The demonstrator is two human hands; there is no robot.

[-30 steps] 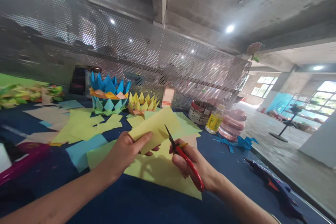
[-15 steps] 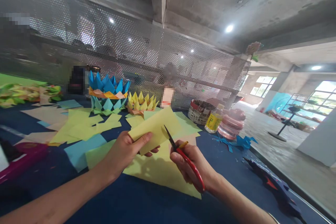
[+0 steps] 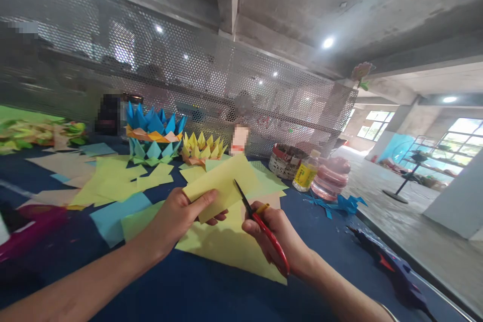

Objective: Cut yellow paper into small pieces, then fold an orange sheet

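Observation:
My left hand [image 3: 192, 211] pinches a folded piece of yellow paper [image 3: 226, 181] between thumb and fingers, raised above the table. In my right hand [image 3: 271, 231] is a pair of scissors [image 3: 269, 234] with red handles and dark blades, its tip pointing up and left in front of the paper's right part. Whether the blades touch the paper, I cannot tell. A larger yellow sheet [image 3: 226, 249] lies under both hands on the dark blue table [image 3: 151, 289].
Folded-paper crowns in blue [image 3: 154, 123] and yellow [image 3: 204, 148] stand behind loose paper sheets [image 3: 109, 181]. To the right are a woven basket [image 3: 287, 161], a yellow-labelled bottle [image 3: 306, 173], a pink clear container [image 3: 330, 181], blue paper scraps [image 3: 347, 205] and a dark glue gun [image 3: 392, 264].
Almost nothing differs. The whole view has shifted slightly, while both hands keep the same hold on the paper and the scissors.

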